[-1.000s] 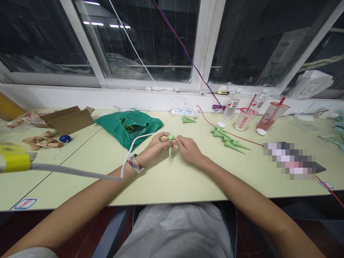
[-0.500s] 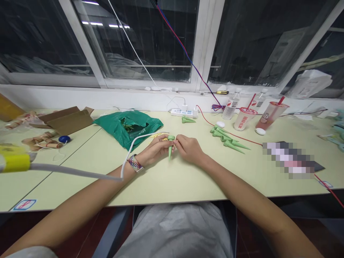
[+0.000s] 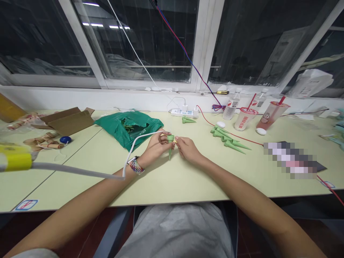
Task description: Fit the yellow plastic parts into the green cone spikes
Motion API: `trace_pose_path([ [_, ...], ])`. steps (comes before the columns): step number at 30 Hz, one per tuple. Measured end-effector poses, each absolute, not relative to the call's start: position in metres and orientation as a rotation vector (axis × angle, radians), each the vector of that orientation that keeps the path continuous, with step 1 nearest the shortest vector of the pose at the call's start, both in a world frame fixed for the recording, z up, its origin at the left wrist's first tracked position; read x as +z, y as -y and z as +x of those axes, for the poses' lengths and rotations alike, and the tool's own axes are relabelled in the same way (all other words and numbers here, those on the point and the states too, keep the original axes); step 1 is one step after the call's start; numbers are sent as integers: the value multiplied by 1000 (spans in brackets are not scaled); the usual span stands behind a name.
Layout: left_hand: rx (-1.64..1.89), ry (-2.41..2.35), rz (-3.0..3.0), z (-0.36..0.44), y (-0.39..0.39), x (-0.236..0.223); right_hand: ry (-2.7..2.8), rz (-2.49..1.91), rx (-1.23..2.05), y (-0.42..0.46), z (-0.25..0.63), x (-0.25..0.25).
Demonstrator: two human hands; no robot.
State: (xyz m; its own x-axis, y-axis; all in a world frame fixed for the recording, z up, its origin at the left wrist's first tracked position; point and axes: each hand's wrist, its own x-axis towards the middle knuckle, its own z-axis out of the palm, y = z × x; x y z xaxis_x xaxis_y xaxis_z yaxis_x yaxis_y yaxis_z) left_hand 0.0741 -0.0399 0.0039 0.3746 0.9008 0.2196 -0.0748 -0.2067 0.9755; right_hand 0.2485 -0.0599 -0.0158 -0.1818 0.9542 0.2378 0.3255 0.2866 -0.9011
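"What takes up the most room?"

"The pale table [image 3: 172,184], running under everything. The person's two forearms reach over it, both cut off by the bottom edge of the view."

"And next in size?"

"A white cable [image 3: 80,170], cut off at the left edge. It passes in front of the left forearm, and its thin end runs along the upper fingers. Behind that sits the torn green bag [image 3: 113,125]; thin greenish things show in its opening, too dark to make out."

"How are the hands set?"

"Close together, just in front of the bag's right corner. The left hand [image 3: 156,146] is partly curled, its thumb and fingers closed around a green spike [image 3: 170,154]. The right hand [image 3: 188,149] is folded more tightly, thumb and forefinger pinched together, the other fingers tucked under and mostly hidden."

"Where exactly is that spike?"

"Between the two hands, upright, wide cap on top and point down. The left fingers cover part of its middle; whether the tip touches the table, one cannot tell. More green spikes [image 3: 224,135] lie in an overlapping pile beyond the right hand, so their number is hard to count."

"And the smallest thing?"

"A yellow piece [image 3: 175,141] in the right fingertips, right beside the spike. Most of it is covered, so its shape stays unclear."
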Motion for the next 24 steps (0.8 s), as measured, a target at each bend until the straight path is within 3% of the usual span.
trace_pose_path([
  [4, 916, -652, 1212, 72, 36, 0, 2049, -1279, 145, 64, 257, -12],
  [7, 847, -618, 1107, 70, 33, -3, 2145, -1279, 19, 65, 260, -12],
  [11, 899, -608, 1206, 69, 36, 1, 2003, -1227, 298, 63, 255, -16],
  [20, 1108, -847, 1579, 77, 43, 6, 1310, -1051, 1391, 57, 243, -15],
  [24, 1231, -909, 1844, 76, 49, 2, 1157, -1054, 1646, 57, 248, -10],
])
